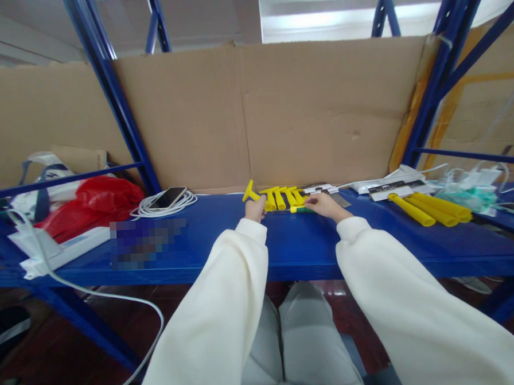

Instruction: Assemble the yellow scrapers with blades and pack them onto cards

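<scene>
My left hand (255, 209) is closed round a yellow T-shaped plastic tool (249, 190), whose crossbar sticks up above the fingers. Just to its right, several more yellow T-shaped tools (280, 200) lie side by side on the blue shelf. My right hand (323, 204) pinches the end of a slim green-and-yellow tool (300, 210), which points left in front of the row. Its exact kind is too small to make out. Behind the right hand lie some white-and-black cards (319, 188) and a grey flat piece (340, 199).
Yellow tube-like handles with carded packaging (425, 208) lie at the right. A phone (168, 198) rests on a coiled white cable (143, 211). At the left are a red bag (106, 200) and a white box (76, 248). Cardboard (313, 115) walls off the back between blue posts (109, 97).
</scene>
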A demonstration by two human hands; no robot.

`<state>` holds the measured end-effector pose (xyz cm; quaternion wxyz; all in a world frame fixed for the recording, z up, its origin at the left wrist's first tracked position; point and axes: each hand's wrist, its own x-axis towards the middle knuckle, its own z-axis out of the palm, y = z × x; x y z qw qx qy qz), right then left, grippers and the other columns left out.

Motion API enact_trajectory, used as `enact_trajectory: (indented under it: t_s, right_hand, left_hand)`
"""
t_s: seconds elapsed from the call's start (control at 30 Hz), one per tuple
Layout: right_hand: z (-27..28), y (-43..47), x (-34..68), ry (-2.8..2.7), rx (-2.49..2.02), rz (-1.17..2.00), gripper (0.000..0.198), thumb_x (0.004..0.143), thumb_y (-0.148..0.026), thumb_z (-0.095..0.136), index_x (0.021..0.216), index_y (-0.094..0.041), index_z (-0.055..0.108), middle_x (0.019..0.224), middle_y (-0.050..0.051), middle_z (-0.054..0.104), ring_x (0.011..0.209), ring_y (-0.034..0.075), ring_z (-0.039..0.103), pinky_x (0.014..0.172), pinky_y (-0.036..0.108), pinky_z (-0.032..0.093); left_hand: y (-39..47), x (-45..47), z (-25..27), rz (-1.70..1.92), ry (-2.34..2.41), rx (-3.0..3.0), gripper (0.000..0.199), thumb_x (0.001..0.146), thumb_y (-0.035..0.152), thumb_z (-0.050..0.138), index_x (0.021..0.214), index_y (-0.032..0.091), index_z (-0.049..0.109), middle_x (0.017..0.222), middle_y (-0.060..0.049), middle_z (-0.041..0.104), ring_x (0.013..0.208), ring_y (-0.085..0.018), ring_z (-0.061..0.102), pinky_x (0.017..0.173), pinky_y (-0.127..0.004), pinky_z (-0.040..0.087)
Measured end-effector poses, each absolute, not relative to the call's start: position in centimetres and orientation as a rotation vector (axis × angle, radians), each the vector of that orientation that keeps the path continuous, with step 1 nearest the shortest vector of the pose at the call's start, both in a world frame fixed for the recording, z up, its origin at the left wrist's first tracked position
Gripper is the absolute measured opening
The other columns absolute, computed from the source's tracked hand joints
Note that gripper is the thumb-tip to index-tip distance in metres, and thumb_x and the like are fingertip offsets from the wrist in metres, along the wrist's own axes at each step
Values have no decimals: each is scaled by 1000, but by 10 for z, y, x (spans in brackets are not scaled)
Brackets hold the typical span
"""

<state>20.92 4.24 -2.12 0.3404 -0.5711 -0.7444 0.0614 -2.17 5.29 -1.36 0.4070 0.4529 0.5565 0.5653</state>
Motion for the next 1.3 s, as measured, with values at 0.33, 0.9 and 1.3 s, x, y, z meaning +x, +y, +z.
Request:
enact_trajectory:
  t_s: [0.33,0.9,1.3]
  right_hand:
    - [-24,47,213,-1929,-1557,146,5,79,-16,71,83,-16,74,91,9,77,87,22,72,84,32,56]
    - [-7,30,219,-1967,-1715,173,11,87,-14,63,87,-15,74,97,10,78,90,21,72,85,28,53]
    - [-10,32,218,-1941,-1664,291,14,83,-18,70,94,-14,77,100,10,78,90,23,72,85,31,54]
  left_hand:
    - [33,-11,3,1472,1148,988,14,77,6,53,84,14,61,55,2,56,56,-15,61,55,-25,49]
    - [23,-9,0,1519,1584,1791,8,92,22,57,99,21,53,96,-6,69,98,-20,66,84,-29,49]
    - [14,-9,-1,1305,1769,2095,23,97,21,52,119,21,57,119,-9,72,116,-22,66,93,-30,48]
